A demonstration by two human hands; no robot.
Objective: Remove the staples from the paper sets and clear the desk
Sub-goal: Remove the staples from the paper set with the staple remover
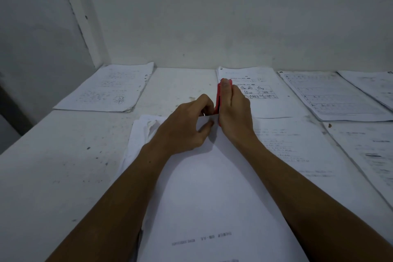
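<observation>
Dim, cool cast, soft, wide-angle distortion

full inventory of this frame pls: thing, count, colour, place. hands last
desk: 1, white, scuffed and speckled, fills the lower frame
wall: white, behind the desk
near paper set: 1, white, centre front, under both hands, far left corner curled
far-left paper set: 1, white, printed, punched holes on its right edge, back left
centre paper set: 1, white, printed, back centre
right-side papers: several overlapping, white, printed, exact count unclear
staple remover: 1, red, in the right hand, at the near set's far edge
left hand: pinching the near set's far edge
right hand: gripping the staple remover
</observation>
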